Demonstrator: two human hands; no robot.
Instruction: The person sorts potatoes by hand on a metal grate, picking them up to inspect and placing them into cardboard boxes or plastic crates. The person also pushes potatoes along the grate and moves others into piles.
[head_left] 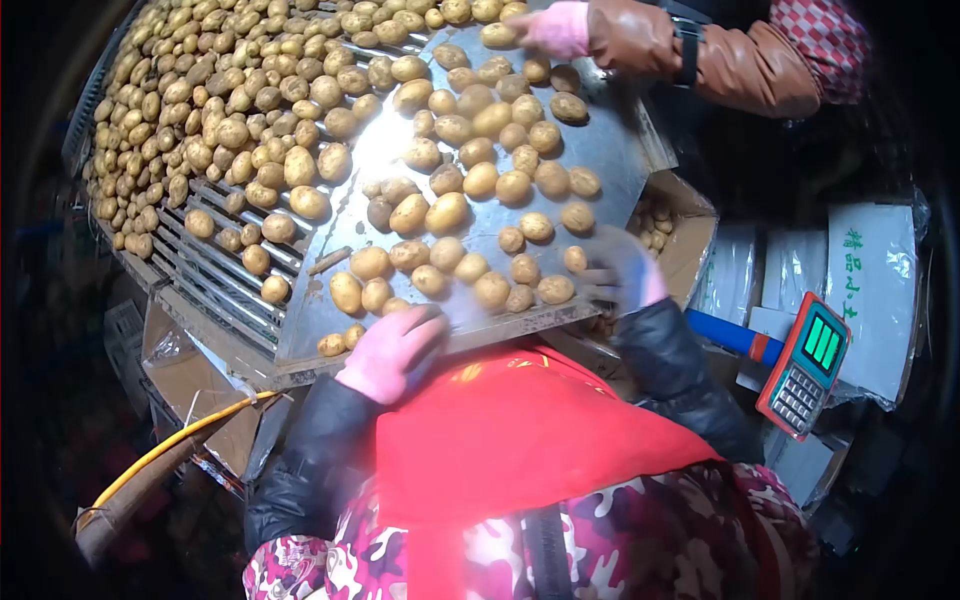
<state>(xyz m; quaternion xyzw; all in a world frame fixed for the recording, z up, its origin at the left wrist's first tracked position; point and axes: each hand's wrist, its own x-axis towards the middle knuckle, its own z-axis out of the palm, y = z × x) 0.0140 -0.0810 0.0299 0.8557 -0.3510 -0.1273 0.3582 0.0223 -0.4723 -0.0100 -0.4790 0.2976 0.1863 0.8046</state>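
Many potatoes (447, 213) lie spread over a metal table (330, 240). My left hand (395, 352), in a pink glove, rests at the table's near edge beside a few potatoes; its fingers are blurred, and whether they hold anything is not visible. On the right, my right hand (625, 272), in a grey and pink glove, is smeared by motion at the table's right corner, close to a small potato (575, 259). What lies under its fingers cannot be made out.
A co-worker's pink-gloved hand (558, 30) reaches in at the top right. Metal rollers (225, 270) bear a potato heap on the left. A cardboard box (690, 235) with potatoes, a scale display (808, 365) and wrapped white boxes (870, 290) stand at right. A yellow hose (170, 440) runs lower left.
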